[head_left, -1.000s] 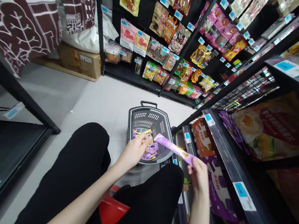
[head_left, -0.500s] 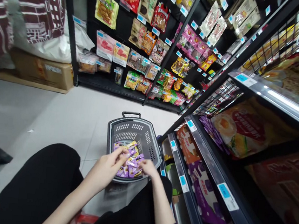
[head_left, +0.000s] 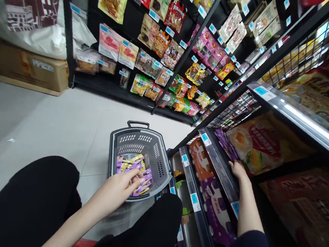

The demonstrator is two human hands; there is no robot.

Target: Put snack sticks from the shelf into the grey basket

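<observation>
Hands well apart: the left hand lies fingers-down on the purple and yellow packets heaped at the near edge of the grey basket, while the right hand rests just behind the front edge of the shelf, beside a row of purple sachets and a large yellow-and-red bag. Whether either hand actually grips anything cannot be told. Blue-and-white price tags line the shelf edge, their print too small to read.
</observation>
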